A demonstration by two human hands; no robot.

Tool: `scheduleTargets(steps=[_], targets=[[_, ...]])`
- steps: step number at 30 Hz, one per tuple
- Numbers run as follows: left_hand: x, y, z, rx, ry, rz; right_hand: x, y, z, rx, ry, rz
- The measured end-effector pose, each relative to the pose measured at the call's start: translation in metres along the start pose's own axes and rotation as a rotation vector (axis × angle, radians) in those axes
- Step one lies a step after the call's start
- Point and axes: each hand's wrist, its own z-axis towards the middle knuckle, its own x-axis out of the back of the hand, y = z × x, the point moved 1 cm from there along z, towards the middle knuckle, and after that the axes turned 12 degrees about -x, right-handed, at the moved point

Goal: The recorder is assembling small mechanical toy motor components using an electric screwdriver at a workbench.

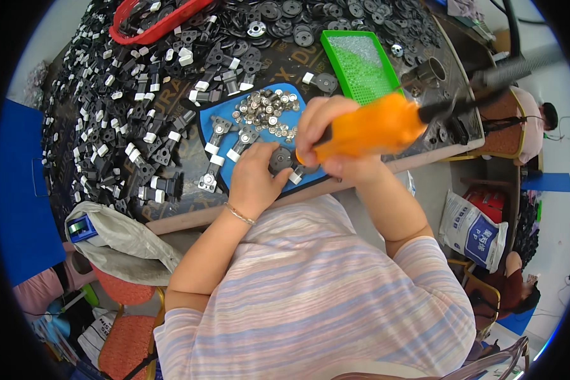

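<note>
My right hand point(321, 119) is wrapped round an orange power screwdriver point(373, 128), blurred by motion, its dark cable leading off to the right. The driver's tip points down at a black disc-shaped part point(280, 159) near the mat's front edge. My left hand point(253, 178) curls its thumb and fingers about that disc and steadies it. A white-ended piece point(296, 176) sticks out beside the left thumb. On the blue mat point(225, 109) lie a heap of small round metal pieces point(266, 109) and several black-and-white fittings point(219, 130).
Black-and-white parts point(126, 114) cover the table's left side, and black discs point(291, 9) spread along the back. A red basket point(151, 37) stands far left. Beyond the mat are a green tray point(337, 71) with small clear pieces and a metal cup point(431, 69). Other people sit at right.
</note>
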Motion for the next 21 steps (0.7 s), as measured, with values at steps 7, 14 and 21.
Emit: scheduleTargets(steps=[7,14,21], targets=[[0.011,0.014,-0.003,0.119,0.196,-0.214,0.019,-0.018,-0.006,0.170,0.015,0.165],[0.011,0.007,-0.006,-0.141,0.194,-0.114,0.047,-0.040,-0.036,0.287,0.246,0.269],[0.005,0.011,-0.008,-0.077,0.228,-0.138,0.063,-0.037,-0.057,0.324,0.316,0.185]])
